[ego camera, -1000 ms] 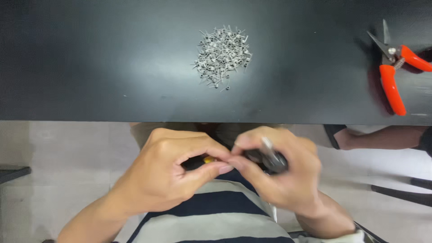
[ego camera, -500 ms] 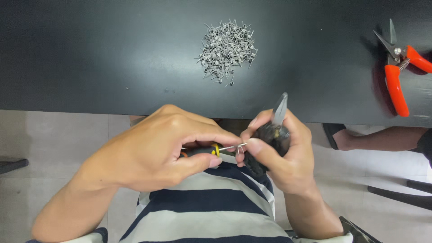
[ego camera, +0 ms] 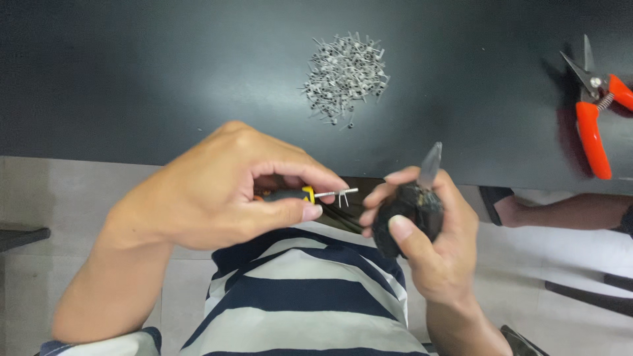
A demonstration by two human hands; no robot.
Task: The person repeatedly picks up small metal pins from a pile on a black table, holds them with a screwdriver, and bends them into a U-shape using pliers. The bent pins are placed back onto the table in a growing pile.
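Black tabletop, grey tile floor.

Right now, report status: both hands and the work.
Left hand shut on small screwdriver, wire coil on its shaft. Right hand shut on black pliers. Nothing between them.

Between the left hand's fingers sits a small tool with a yellow band and silver tip. The right hand's fingers wrap black pliers. Beyond the fingers lie a black bench, a grey heap of wire pieces and orange-handled cutters. Below is a navy-and-white striped shirt.
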